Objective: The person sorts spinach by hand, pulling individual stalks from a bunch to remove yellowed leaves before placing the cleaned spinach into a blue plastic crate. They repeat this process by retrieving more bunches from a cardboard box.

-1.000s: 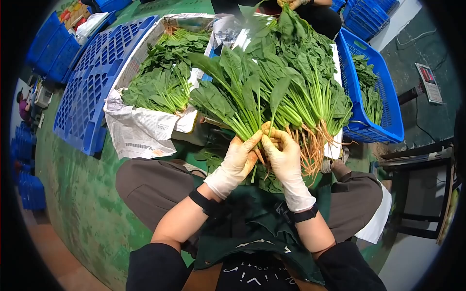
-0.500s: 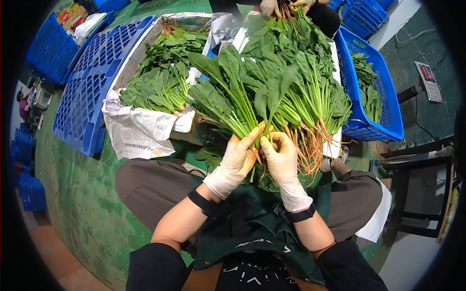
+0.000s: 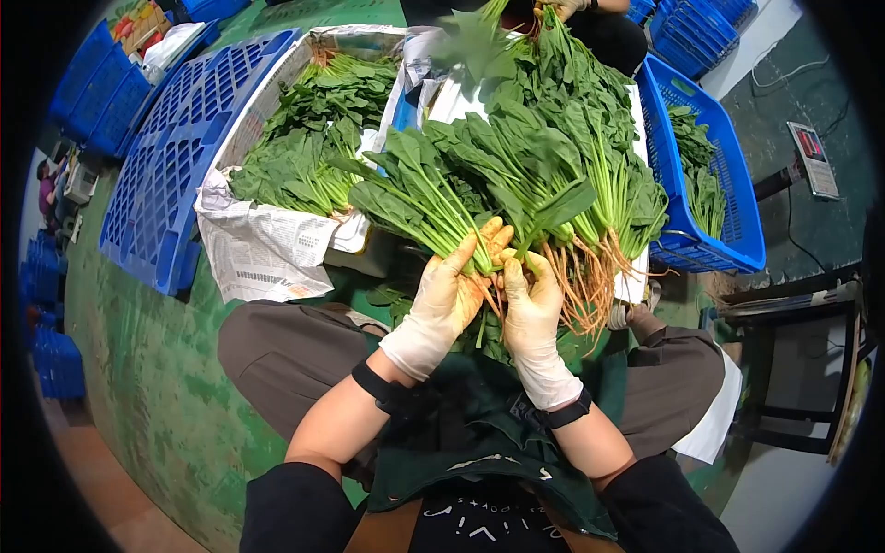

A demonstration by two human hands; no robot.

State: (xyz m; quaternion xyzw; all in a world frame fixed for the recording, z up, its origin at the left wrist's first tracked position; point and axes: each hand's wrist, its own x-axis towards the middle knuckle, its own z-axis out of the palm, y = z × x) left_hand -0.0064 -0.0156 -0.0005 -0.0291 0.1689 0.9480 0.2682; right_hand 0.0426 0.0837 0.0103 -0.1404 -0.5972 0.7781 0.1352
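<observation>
My left hand (image 3: 449, 293), in a stained white glove, is closed round the lower stems of a bunch of spinach (image 3: 419, 189). The leaves fan out up and to the left. Beside it, my gloved right hand (image 3: 532, 309) pinches the stem of a spinach leaf (image 3: 564, 205) between thumb and fingers. That leaf leans to the right. Just past my right hand lies a big pile of spinach (image 3: 604, 157), its orange-brown roots (image 3: 590, 290) hanging over the near edge of a white surface.
Left of the pile, a newspaper-lined crate (image 3: 267, 249) holds more spinach. A blue basket (image 3: 724, 249) with spinach stands at the right. A blue plastic pallet (image 3: 175, 175) leans on that crate. Across from me, another person's gloved hand (image 3: 564, 7) handles spinach. A scale display (image 3: 813, 157) stands far right.
The leaf in my right hand has tipped from upright to the right. The bunch in my left hand has dropped slightly. Across from me, a blurred bunch of spinach has been raised.
</observation>
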